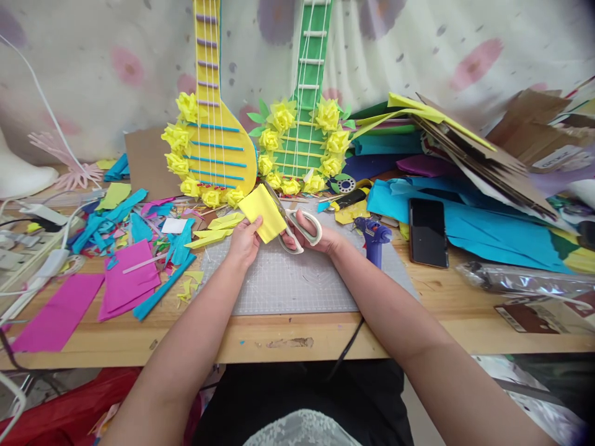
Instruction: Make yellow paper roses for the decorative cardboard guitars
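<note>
My left hand (246,243) pinches a folded piece of yellow crepe paper (263,214) by its lower left edge. In my right hand (312,232) is a pair of scissors (292,217) with white handles, my fingers through the loops. Their blades lie along the right edge of the yellow paper, partly hidden by it, so I cannot tell whether they are cutting. Both hands are above a grey cutting mat (297,288). Just left of my left hand lie several yellow paper strips (216,229).
Behind stand a yellow paper guitar (227,139) and a green one (304,133), trimmed with yellow paper flowers. To the right are a blue glue gun (373,238), a phone (428,232) and blue paper (483,223). Magenta sheets (130,279) and scraps lie left.
</note>
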Tool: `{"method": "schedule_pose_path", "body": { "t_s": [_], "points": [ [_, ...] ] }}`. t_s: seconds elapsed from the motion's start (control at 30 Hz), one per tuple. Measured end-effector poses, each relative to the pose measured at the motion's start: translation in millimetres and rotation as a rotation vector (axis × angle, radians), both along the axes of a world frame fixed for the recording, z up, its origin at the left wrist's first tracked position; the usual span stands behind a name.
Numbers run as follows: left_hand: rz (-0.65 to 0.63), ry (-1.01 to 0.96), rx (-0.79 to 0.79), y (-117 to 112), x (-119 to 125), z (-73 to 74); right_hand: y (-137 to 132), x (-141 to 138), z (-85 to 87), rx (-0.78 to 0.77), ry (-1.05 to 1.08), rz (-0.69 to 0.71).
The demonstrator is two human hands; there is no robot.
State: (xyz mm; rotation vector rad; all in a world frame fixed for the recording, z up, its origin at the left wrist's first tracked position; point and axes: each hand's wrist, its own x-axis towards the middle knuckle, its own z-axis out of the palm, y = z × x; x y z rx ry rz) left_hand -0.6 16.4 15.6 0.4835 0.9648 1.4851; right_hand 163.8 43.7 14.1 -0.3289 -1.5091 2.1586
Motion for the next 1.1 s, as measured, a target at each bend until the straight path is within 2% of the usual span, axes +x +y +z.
{"method": "schedule_pose_path", "body": {
  "t_s": [0.23, 0.4, 0.5, 0.6, 0.67, 0.73, 0.83, 0.97, 1.03, 1.1],
  "points": [
    [-0.017, -0.019, -0.011, 1, 4, -3.9, 2, -6, -5.0, 0.007, 0.017, -0.035],
    [-0.024, -0.016, -0.018, 3, 2, -5.3, 1, -6, -4.0, -0.014, 0.027, -0.119],
    [-0.018, 0.008, -0.021, 3, -1, -3.4, 2, -4, 0.4, -0.018, 0.030, -0.232],
    [-0.012, 0.063, -0.035, 2, -6, 1.3, 5, 0, 2.7, -0.008, 0.043, -0.421],
    [-0.047, 0.108, -0.052, 1, -12, 4.5, 6, 1, 1.7, -0.006, 0.008, -0.537],
    [-0.116, 0.141, -0.079, 2, -18, 7.1, 6, 2, -0.6, -0.003, -0.061, -0.593],
    [-0.176, 0.163, -0.137, 3, -26, 10.0, 4, 1, -3.2, 0.029, -0.153, -0.602],
    [-0.149, 0.103, -0.157, 5, -29, 12.3, 1, -2, -3.1, 0.099, -0.273, -0.597],
    [-0.104, 0.013, -0.158, 6, -29, 12.4, 0, -2, -2.6, 0.099, -0.265, -0.543],
    [-0.029, -0.102, -0.162, 9, -29, 12.5, -2, -1, -2.0, 0.077, -0.192, -0.407]
  ]
}}
